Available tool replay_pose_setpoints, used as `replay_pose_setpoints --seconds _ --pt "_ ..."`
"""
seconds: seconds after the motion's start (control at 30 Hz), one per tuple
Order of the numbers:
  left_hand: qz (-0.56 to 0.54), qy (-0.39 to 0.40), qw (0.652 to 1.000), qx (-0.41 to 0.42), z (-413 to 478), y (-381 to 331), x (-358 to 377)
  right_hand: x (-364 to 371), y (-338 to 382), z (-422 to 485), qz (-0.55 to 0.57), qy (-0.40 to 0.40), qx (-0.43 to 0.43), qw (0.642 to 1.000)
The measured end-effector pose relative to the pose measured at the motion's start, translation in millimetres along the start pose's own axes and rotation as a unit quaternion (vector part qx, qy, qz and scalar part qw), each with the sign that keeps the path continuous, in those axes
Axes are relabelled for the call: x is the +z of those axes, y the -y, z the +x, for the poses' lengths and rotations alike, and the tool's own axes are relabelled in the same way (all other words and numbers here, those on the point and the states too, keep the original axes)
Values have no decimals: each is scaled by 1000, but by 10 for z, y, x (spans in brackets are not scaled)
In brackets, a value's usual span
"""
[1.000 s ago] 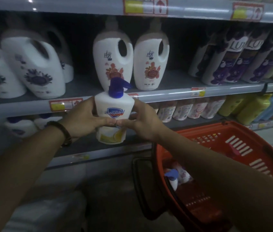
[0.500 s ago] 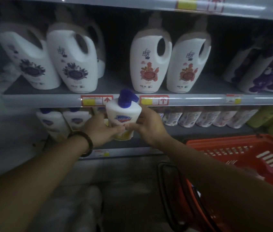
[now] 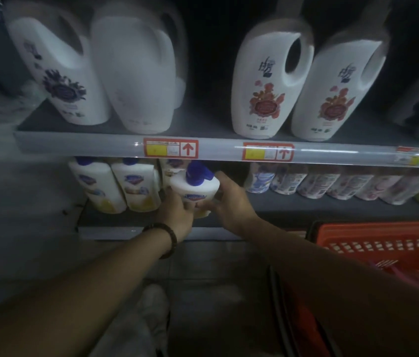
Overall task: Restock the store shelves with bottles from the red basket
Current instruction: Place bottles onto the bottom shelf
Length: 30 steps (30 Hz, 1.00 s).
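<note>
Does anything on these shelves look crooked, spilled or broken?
Nothing spilled or broken that I can see. Only the white pump bottle with the blue top is askew: it is tipped towards the camera, held at the front of the grey lower shelf, beside standing matching bottles.

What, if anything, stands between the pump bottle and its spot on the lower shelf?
Nothing visible: the left hand and right hand hold the pump bottle at the gap beside two matching bottles.
</note>
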<state>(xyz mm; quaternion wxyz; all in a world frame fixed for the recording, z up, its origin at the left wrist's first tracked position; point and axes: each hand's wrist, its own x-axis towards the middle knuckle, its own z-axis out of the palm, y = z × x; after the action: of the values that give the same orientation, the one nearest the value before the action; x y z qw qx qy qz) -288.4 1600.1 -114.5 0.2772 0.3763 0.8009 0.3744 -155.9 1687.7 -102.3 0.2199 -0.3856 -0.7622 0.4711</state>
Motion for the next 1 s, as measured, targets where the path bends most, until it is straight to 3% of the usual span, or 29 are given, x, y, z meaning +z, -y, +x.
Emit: replay_pose_setpoints --seconds 0.33,0.73,1.0 --pt "-66 -4 997 -38 244 203 92 267 -127 365 -4 5 44 999" --pt "-66 -54 995 -59 503 328 76 484 -145 700 17 35 70 997" --pt "-58 -78 992 -77 580 250 59 551 -200 869 20 14 93 995"
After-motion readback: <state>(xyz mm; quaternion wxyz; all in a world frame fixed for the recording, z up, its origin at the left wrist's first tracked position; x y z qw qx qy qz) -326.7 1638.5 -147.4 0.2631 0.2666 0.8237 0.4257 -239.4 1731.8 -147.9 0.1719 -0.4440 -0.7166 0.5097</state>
